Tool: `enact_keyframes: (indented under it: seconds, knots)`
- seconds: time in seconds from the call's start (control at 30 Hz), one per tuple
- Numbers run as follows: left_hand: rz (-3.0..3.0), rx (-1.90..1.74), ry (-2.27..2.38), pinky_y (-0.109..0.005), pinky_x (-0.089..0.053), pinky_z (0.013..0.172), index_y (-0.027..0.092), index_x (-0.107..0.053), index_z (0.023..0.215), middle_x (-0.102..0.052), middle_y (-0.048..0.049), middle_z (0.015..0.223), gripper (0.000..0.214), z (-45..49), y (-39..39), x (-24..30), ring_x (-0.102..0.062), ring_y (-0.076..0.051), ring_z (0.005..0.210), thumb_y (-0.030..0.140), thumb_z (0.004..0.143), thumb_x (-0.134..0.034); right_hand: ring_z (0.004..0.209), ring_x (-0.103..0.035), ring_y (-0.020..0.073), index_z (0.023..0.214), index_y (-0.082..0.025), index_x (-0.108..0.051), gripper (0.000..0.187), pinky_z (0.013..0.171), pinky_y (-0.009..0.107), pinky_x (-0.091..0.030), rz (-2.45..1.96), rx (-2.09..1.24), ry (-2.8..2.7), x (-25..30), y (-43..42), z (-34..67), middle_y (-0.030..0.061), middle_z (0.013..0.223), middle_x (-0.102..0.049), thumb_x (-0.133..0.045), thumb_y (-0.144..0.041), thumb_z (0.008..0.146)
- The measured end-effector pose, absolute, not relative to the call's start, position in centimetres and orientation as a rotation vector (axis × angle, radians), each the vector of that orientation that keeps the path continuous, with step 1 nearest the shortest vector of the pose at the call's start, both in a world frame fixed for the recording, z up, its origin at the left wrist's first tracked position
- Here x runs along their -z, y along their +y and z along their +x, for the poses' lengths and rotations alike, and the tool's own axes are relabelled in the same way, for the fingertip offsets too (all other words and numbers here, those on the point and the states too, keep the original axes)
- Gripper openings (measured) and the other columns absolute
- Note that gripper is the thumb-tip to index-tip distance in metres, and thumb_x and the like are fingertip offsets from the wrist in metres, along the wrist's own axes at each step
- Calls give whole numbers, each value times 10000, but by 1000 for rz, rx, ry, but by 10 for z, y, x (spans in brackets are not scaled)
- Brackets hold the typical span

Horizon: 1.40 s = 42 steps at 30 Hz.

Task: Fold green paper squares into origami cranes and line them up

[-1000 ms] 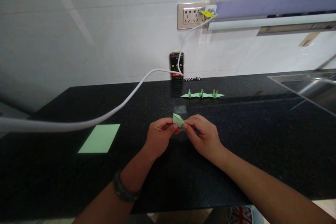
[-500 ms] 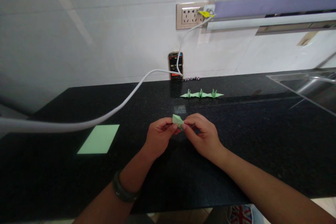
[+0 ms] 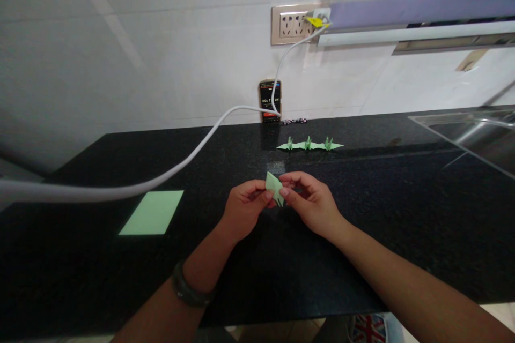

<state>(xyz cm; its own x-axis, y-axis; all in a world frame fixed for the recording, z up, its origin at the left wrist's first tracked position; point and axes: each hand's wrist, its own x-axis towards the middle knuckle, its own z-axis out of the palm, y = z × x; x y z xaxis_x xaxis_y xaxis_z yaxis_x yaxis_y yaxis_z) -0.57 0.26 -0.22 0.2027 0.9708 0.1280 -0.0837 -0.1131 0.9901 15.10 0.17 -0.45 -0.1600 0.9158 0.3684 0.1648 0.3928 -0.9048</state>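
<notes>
A small piece of folded green paper [image 3: 274, 184] is held up between both hands, just above the dark counter. My left hand [image 3: 246, 207] pinches its left edge between thumb and fingers; a dark bangle circles that wrist. My right hand [image 3: 311, 198] grips the right side, with the thumb pressed on the front face. The fingers behind the paper are partly hidden. Beyond the hands, a row of three green paper cranes [image 3: 308, 144] stands with wings touching. Left of my left hand lies flat green paper [image 3: 153, 213].
A phone [image 3: 270, 101] showing a timer leans on the wall, a beaded string [image 3: 294, 121] beside it. From the wall socket [image 3: 292, 25] a white cable [image 3: 193, 156] sweeps across the left foreground. A metal sink [image 3: 478, 131] is at right on the black counter [image 3: 100, 284].
The folded paper now stands more upright and shows a flatter diamond shape. My right thumb and fingers have shifted on its right side. My left hand stays nearly still.
</notes>
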Motion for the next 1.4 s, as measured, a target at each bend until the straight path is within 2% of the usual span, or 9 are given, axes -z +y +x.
enact_keyframes:
  seconds: [0.13, 0.3, 0.5, 0.93, 1.23, 1.4]
  knots:
    - [1284, -1186, 1009, -229, -483, 575, 141, -647, 756, -644, -11, 654, 138, -3, 1, -1, -567, -96, 553, 250, 672, -636, 608, -517, 105, 805, -167, -600, 126, 517, 226, -438, -998, -928, -1612, 3, 3, 151, 21, 725, -560, -564, -277, 754]
    - [1275, -1205, 1071, -234, -493, 559, 140, -646, 756, -656, -17, 644, 187, 0, -1, -3, -583, -107, 543, 302, 664, -634, 508, -496, 86, 760, -156, -563, 156, 457, 213, -428, -1003, -1142, -1450, 1, 4, 147, -17, 601, -534, -610, -293, 701]
    - [1294, -1167, 1052, -224, -490, 544, 149, -644, 752, -656, -14, 634, 182, 0, -1, -3, -589, -108, 534, 309, 666, -629, 468, -498, 78, 697, -166, -536, 142, 435, 208, -418, -1020, -1198, -1342, 1, 3, 144, -34, 559, -526, -625, -273, 670]
    - [1321, -1091, 1021, -197, -413, 483, 138, -642, 742, -603, 2, 580, 154, -5, 1, -5, -508, -79, 490, 275, 674, -624, 521, -543, 80, 755, -148, -555, 189, 455, 196, -446, -913, -1522, -1287, 4, 8, 150, -20, 633, -577, -637, -303, 685]
    - [1271, -959, 944, -213, -427, 532, 119, -603, 802, -607, -13, 632, 198, -3, 2, -2, -534, -88, 540, 293, 708, -592, 428, -504, 48, 684, -140, -541, 211, 421, 160, -406, -883, -1594, -1160, 7, 9, 151, -40, 532, -563, -677, -300, 657]
    - [1242, -923, 1012, -213, -421, 491, 114, -577, 705, -603, -13, 574, 182, -2, 1, -2, -535, -92, 489, 284, 668, -630, 392, -473, 45, 640, -139, -550, 219, 395, 166, -377, -948, -1571, -1163, 5, 9, 152, -43, 502, -553, -699, -298, 621]
